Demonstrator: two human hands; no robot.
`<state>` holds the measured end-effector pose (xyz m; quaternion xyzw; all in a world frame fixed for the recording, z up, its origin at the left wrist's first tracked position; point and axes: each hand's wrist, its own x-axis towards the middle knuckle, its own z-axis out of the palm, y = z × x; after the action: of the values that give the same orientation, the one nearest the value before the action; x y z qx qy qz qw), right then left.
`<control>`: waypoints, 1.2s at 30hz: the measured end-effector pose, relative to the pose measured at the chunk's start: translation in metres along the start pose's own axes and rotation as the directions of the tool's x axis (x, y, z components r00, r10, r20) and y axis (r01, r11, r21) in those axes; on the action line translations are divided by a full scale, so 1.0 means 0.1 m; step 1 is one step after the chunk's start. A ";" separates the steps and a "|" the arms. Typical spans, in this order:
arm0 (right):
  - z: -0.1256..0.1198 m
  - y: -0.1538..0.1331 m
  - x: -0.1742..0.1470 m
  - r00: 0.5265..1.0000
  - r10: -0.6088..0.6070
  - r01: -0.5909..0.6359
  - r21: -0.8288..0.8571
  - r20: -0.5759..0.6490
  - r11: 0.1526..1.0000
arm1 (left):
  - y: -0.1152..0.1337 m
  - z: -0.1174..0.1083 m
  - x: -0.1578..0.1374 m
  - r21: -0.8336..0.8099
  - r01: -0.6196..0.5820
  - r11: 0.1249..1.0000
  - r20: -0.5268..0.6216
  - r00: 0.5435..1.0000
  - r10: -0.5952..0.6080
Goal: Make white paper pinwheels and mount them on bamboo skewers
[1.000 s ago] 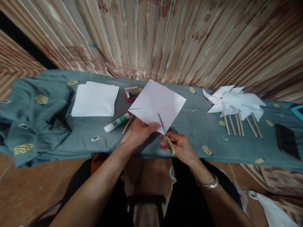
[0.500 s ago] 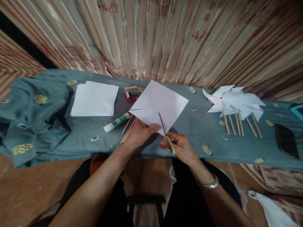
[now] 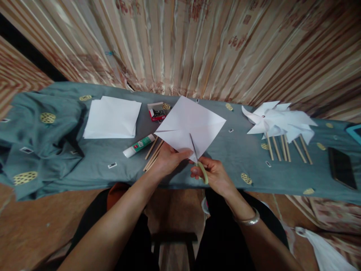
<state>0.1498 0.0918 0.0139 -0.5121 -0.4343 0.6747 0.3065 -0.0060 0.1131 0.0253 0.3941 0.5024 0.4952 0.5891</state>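
My left hand [image 3: 170, 158] pinches a square sheet of white paper [image 3: 194, 113] near its lower corner, thumb on top. The sheet is turned like a diamond, and a slit runs in from its left corner. In my right hand [image 3: 213, 173] is a pair of scissors [image 3: 203, 173] with pale yellow-green handles. Their blade lies over the paper, pointing from the lower corner toward the middle. Just left of my left hand are a glue stick [image 3: 138, 146] and several wooden sticks [image 3: 153, 156], partly hidden by the hand and paper.
A stack of white paper [image 3: 113, 118] lies to the left, with a small red box of pins [image 3: 157, 114] beside the held sheet. Several white paper pinwheels [image 3: 282, 120] on sticks lie at the right, near a dark phone [image 3: 342, 168]. Bunched cloth [image 3: 62, 131] covers the left end.
The paper has shifted very slightly to the right. Both hands and the scissors stay almost where they were.
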 end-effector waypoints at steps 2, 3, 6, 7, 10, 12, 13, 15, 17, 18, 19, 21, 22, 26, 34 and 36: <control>0.00 -0.01 0.00 1.000 0.011 -0.011 0.001 -0.011 1.000 | 0.00 0.00 0.00 -0.001 0.003 1.000 0.001 1.000 -0.003; 0.01 -0.01 0.00 1.000 0.019 -0.019 0.004 -0.014 1.000 | 0.00 0.00 0.00 -0.001 0.005 1.000 -0.007 1.000 -0.005; 0.01 -0.01 0.00 0.999 0.031 -0.030 0.014 -0.015 0.999 | 0.00 0.00 0.00 0.008 0.004 1.000 -0.042 0.999 -0.003; 0.02 -0.01 0.00 0.999 0.030 -0.030 0.015 -0.017 0.999 | 0.00 0.00 0.00 0.012 0.003 1.000 -0.047 0.999 -0.003; 0.03 -0.01 0.00 0.999 0.032 -0.032 0.012 -0.023 0.999 | 0.00 -0.01 0.00 0.011 0.006 1.000 -0.039 0.999 -0.006; 0.03 -0.01 0.00 0.999 0.038 -0.038 0.003 -0.020 0.999 | 0.00 -0.01 0.00 -0.002 0.009 1.000 -0.030 1.000 -0.009; 0.03 -0.01 0.00 0.999 0.040 -0.040 0.001 -0.020 0.999 | 0.00 -0.01 0.00 -0.008 0.007 1.000 -0.030 1.000 -0.007; 0.03 -0.02 0.00 0.999 0.041 -0.041 -0.001 -0.024 0.999 | -0.01 -0.01 0.00 -0.018 0.002 1.000 -0.027 1.000 -0.002; 0.03 -0.02 0.00 0.999 0.039 -0.039 0.000 -0.017 0.999 | -0.04 -0.02 0.00 -0.030 -0.002 1.000 -0.009 1.000 0.001; 0.03 -0.02 -0.01 0.999 0.036 -0.036 0.000 -0.006 0.999 | -0.06 -0.02 0.01 -0.041 -0.008 0.999 -0.006 1.000 0.008; 0.03 -0.02 -0.01 0.999 0.031 -0.031 -0.003 0.010 1.000 | -0.08 -0.02 0.02 -0.056 -0.018 0.998 -0.011 1.000 0.018; 0.03 -0.02 -0.02 0.999 0.015 -0.014 -0.014 0.043 1.000 | -0.13 -0.04 0.05 -0.083 -0.035 0.996 -0.050 0.998 0.031; 0.03 -0.02 -0.03 0.998 0.009 -0.007 -0.024 0.057 1.000 | -0.15 -0.04 0.07 -0.083 -0.035 0.996 -0.078 0.997 0.029; -0.03 -0.03 -0.05 0.992 0.031 -0.020 -0.090 0.124 0.996 | -0.16 -0.10 0.15 -0.094 -0.046 0.994 -0.160 0.987 0.031; -0.51 -0.13 -0.23 0.902 0.222 -0.132 -0.253 0.370 0.958 | 0.03 -0.28 0.20 -0.317 -0.053 0.947 -0.201 0.980 -0.012; -0.65 -0.16 -0.27 0.935 0.138 -0.074 -0.201 0.327 0.977 | 0.06 -0.29 0.18 -0.313 -0.034 0.949 -0.192 0.981 -0.028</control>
<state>0.2190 0.0935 0.0334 -0.4375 -0.5132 0.7247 0.1413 -0.0359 0.1305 0.0222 0.2458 0.4713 0.6058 0.5920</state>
